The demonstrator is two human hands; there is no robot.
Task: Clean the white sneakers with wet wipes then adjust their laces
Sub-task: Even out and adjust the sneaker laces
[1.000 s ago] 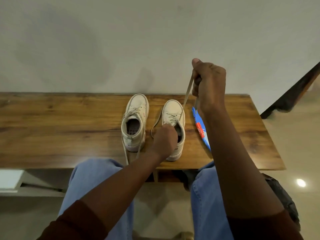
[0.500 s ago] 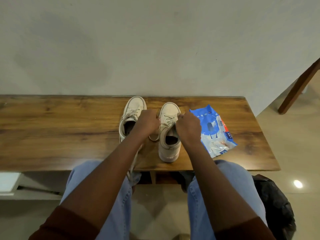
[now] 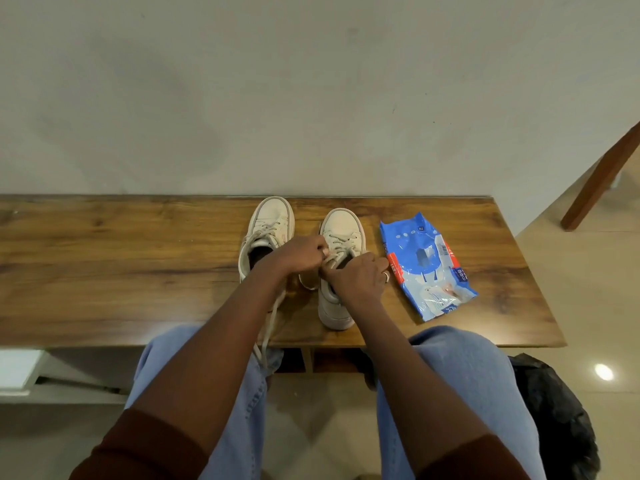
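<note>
Two white sneakers stand side by side on the wooden table (image 3: pixel 104 271), toes toward the wall. The left sneaker (image 3: pixel 272 223) has loose laces (image 3: pixel 270 327) trailing over the table's front edge. Over the right sneaker (image 3: pixel 343 226) both my hands meet at its opening. My left hand (image 3: pixel 303 252) pinches a lace of that sneaker with curled fingers. My right hand (image 3: pixel 360 275) grips the lace there too and hides most of the tongue. A blue pack of wet wipes (image 3: pixel 424 265) lies flat just right of the right sneaker.
A plain wall rises directly behind the table. My knees in blue jeans (image 3: pixel 457 375) sit under the front edge. A black bag (image 3: pixel 554 424) lies on the floor at the right, and a wooden leg (image 3: pixel 602 178) slants at the far right.
My right hand, which held a lace high above the right sneaker, has come down to the shoe. My left hand has moved from the heel up to the lacing. Both hands are now close together.
</note>
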